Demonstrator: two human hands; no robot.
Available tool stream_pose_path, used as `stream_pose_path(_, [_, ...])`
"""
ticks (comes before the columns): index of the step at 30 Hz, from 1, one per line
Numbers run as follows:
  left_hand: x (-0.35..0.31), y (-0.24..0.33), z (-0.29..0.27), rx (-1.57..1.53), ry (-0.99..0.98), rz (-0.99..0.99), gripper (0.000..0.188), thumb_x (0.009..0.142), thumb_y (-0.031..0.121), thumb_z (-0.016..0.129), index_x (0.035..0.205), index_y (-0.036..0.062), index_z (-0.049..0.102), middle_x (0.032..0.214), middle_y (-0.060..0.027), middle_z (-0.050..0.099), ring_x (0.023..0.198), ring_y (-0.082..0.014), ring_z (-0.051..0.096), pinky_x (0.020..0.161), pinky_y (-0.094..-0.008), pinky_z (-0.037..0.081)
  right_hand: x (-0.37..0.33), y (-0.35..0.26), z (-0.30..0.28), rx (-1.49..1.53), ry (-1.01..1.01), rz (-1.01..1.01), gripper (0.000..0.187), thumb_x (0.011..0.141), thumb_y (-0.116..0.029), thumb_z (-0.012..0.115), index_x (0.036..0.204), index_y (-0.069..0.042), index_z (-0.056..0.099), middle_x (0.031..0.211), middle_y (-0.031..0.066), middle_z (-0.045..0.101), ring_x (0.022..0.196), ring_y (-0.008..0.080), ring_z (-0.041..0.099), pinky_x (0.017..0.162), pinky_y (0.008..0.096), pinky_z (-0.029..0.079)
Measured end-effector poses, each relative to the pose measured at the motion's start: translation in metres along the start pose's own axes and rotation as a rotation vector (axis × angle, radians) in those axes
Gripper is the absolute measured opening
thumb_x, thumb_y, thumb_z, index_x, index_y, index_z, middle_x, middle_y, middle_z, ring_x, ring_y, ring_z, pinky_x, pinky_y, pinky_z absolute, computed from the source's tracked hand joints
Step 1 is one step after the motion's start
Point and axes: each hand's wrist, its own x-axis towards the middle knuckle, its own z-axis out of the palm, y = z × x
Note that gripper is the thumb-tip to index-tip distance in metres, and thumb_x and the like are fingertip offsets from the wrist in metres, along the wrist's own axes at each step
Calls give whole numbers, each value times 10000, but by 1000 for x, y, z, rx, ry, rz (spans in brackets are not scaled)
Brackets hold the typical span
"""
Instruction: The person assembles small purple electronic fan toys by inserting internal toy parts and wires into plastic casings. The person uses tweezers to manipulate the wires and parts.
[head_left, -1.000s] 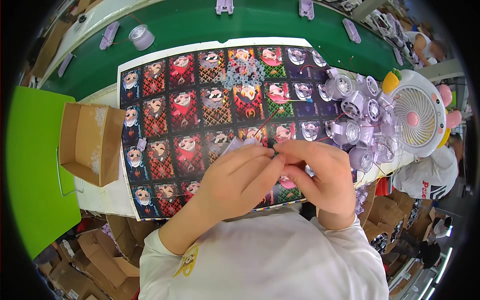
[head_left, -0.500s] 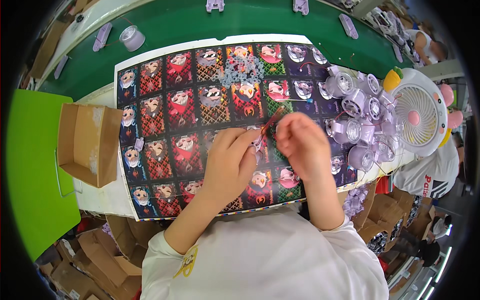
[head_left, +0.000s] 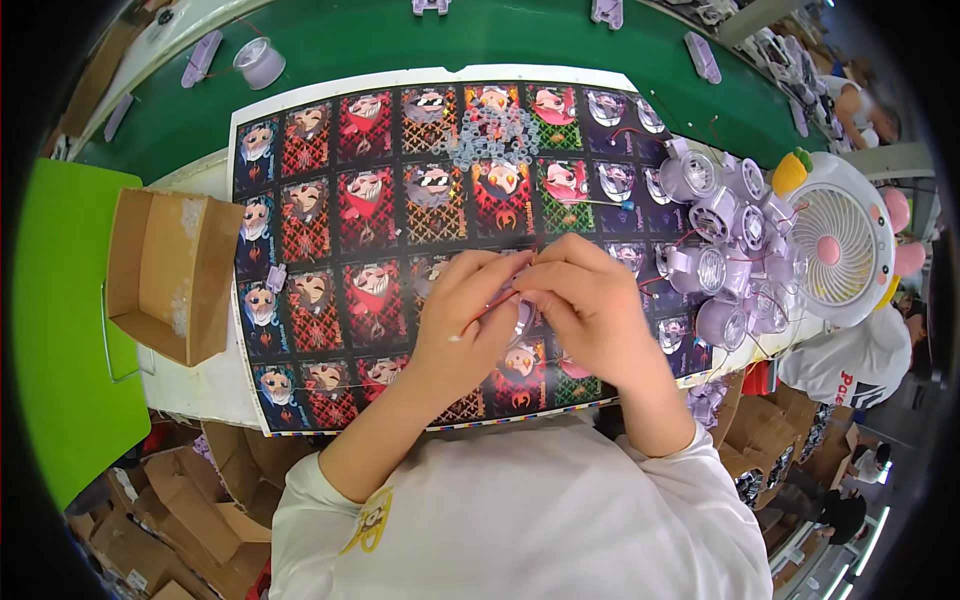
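Note:
My left hand (head_left: 462, 325) and my right hand (head_left: 588, 308) meet above the middle of a dark printed sheet (head_left: 480, 347). A red wire (head_left: 497, 300) runs between their pinched fingertips. Below the fingers a pale lilac, round-edged part (head_left: 523, 320) shows, mostly covered by my hands; both hands are closed around the wire and this part. Beyond them lies a pile of small translucent rings (head_left: 492, 137). A thin tool with a blue end (head_left: 626, 205) rests on the sheet to the right of the rings.
Lilac round housings (head_left: 711, 268) with wires are heaped at right, beside a white toy-shaped fan (head_left: 836, 245). An open cardboard box (head_left: 172, 275) stands at left, next to a green panel (head_left: 75, 330). A green belt (head_left: 350, 50) with lilac parts crosses behind. Other people are at far right.
My right hand has moved left and come down to my left hand, its fingers closing on the red wire. The raised wires are now lower and mostly hidden. The view has shifted slightly.

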Motion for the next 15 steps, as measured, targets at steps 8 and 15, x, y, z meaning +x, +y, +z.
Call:
stream_pose_path(8, [1, 8, -1, -10, -28, -48, 345, 823, -67, 541, 1138, -2, 666, 1074, -153, 637, 926, -234, 644, 793, -291, 493, 25, 56, -28, -824, 2, 210, 145, 815, -29, 655, 956, -17, 625, 939, 126, 588, 956, 359, 549, 821, 461, 454])
stream_pose_path(15, [-2, 6, -1, -14, 20, -54, 331, 827, -59, 548, 1130, -4, 670, 1071, -146, 638, 931, -236, 641, 798, -299, 491, -1, 16, -28, -116, -181, 189, 71, 865, 7, 568, 894, -2, 504, 823, 171, 544, 767, 370, 563, 674, 433, 446])
